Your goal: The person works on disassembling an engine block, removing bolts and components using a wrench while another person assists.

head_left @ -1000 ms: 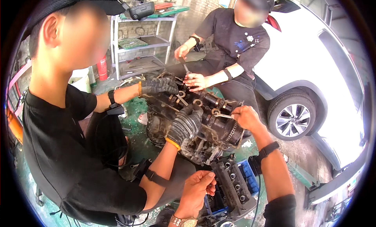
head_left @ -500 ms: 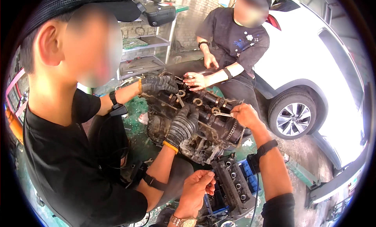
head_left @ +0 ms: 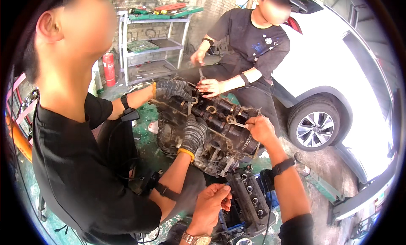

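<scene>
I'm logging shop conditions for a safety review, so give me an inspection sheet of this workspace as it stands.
Surface: green-stained concrete floor, wet-looking.
Job's things: engine block on the floor; wrench on its top; a dark ribbed cover lies below.
Clutter: loose parts around the block.
Grippers: right hand grips the wrench; left hand closed, contents unclear.
Cables: thin black lead by the cover.
Surroundings: two co-workers, one with gloved hands on the block; tool shelf; red extinguisher; white car.
</scene>
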Demonstrator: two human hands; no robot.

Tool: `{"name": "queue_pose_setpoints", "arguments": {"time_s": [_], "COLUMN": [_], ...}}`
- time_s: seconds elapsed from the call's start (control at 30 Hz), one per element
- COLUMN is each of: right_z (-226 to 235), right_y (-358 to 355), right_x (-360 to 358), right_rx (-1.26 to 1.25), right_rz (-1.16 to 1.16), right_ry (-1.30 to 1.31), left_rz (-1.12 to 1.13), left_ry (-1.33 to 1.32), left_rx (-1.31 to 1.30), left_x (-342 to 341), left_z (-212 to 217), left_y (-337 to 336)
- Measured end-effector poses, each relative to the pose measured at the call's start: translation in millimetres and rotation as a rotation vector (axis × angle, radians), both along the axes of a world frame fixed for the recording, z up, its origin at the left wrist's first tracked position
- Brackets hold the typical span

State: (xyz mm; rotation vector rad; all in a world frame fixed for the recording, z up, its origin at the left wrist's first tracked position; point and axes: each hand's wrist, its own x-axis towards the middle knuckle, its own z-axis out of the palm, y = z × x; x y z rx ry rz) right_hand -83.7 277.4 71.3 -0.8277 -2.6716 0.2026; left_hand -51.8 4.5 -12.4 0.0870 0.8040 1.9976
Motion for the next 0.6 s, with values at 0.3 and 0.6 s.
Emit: {"name": "queue_pose_setpoints", "arguments": {"time_s": [0.3,0.6], "right_z": [-28,-41], "right_y": [-39,-75], "right_x": [12,10], "right_rx": [0.374,0.498], "right_rz": [0.011,-0.053], "right_ry": [0.019,-0.164], "left_rz": [-0.042,-0.068], "left_ry": [0.007,0.021], "left_rx": [-0.034,-0.043], "left_x": [0,3], "left_z": [3,-1], "left_y": [-2,2]}}
